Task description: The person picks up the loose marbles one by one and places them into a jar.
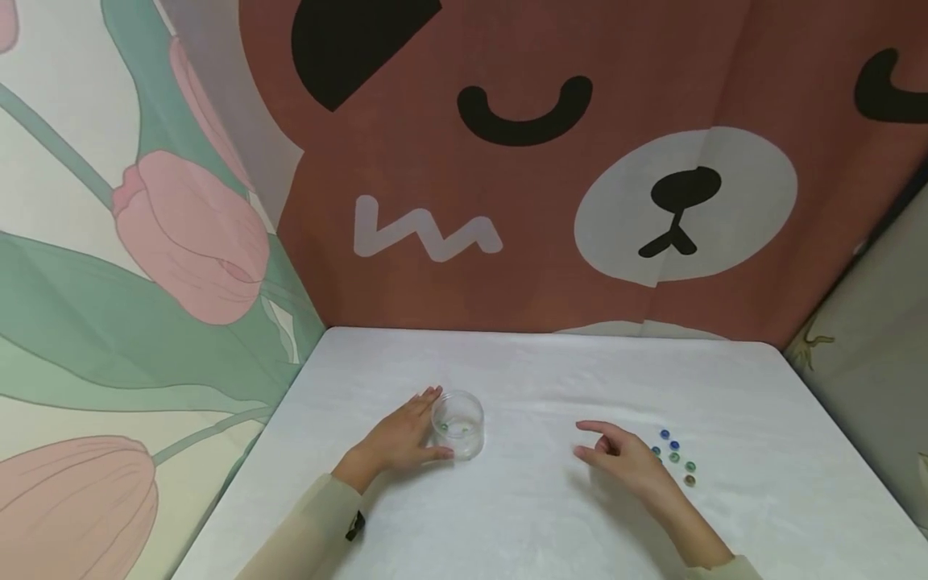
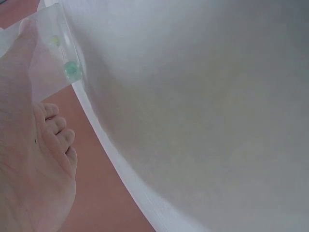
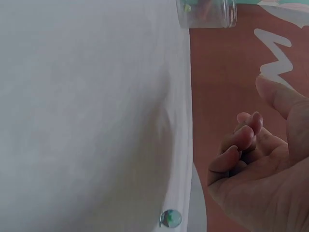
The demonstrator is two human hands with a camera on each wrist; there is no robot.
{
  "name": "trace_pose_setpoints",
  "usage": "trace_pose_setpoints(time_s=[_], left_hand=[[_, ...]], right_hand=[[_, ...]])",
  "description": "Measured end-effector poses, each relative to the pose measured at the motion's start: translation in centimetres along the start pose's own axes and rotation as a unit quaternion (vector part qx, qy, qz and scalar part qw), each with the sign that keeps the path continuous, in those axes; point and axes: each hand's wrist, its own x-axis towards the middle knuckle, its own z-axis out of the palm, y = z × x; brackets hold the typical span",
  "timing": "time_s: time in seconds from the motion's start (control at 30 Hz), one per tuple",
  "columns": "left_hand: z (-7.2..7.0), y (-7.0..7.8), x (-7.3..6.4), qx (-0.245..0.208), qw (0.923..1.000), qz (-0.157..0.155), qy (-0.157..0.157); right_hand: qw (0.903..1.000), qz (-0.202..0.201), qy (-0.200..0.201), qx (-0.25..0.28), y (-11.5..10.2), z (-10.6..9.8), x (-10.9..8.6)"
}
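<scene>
A clear plastic jar (image 1: 467, 439) stands on the table with its mouth up. My left hand (image 1: 400, 433) grips it from the left side, thumb in front and fingers behind. Two marbles lie at the jar's bottom; the left wrist view shows a green marble (image 2: 72, 70) and a yellowish marble (image 2: 54, 40) through the wall. My right hand (image 1: 627, 459) hovers over the table between the jar and several loose marbles. Its thumb and index finger are spread with nothing between them, the other fingers loosely bent. A green marble (image 1: 690, 466) and a blue marble (image 1: 664, 434) lie beside it.
A brown marble (image 1: 689, 481) lies nearest the front of the loose group. White cloth covers the table (image 1: 536, 515). Behind it rises a brown bear-print curtain (image 1: 406, 298), with a tulip-print curtain (image 1: 196, 242) along the left side.
</scene>
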Motion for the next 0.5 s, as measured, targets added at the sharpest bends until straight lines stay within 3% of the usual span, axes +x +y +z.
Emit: trace_pose_setpoints(time_s=[0.5], left_hand=[[-0.2,0.1,0.1,-0.007,1.0000,-0.001,-0.005]], right_hand=[[0.9997,0.009,0.003,-0.022,2.0,-2.6,-2.3]])
